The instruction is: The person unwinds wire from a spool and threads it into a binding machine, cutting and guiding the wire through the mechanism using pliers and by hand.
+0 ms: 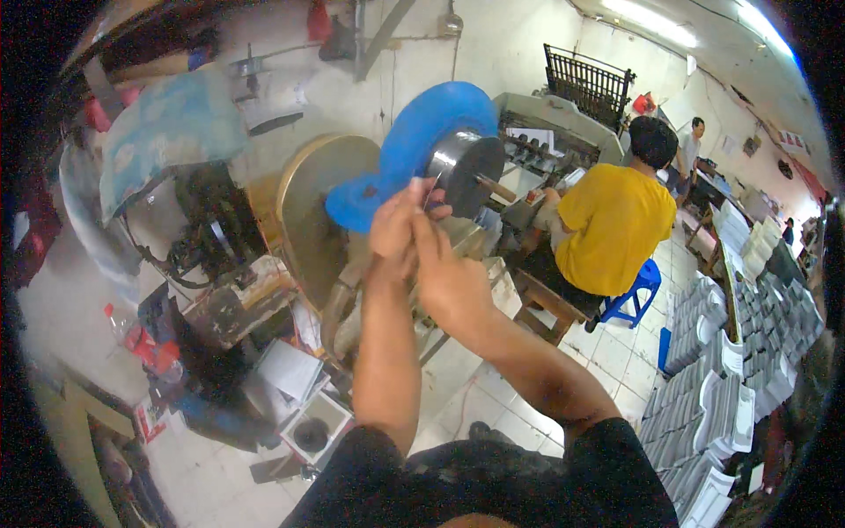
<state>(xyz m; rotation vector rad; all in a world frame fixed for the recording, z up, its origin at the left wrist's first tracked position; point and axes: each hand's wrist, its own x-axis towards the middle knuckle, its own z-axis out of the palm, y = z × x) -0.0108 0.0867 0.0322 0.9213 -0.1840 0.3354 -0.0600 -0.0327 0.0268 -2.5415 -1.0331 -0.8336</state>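
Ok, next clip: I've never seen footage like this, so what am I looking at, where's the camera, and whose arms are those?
The camera sits on a person's head and looks down and forward through a fisheye lens, so straight edges bend. The two bare forearms rising from the lower edge are that person's own. The left hand and right hand are raised close together in front of a large spool with blue disc flanges and a shiny metal core, mounted on a workshop machine. The fingers pinch at something too thin to make out, perhaps a wire. Behind the spool stands a big beige round wheel. To the right, a co-worker in a yellow shirt sits on a blue plastic stool, beside stacks of white paper.
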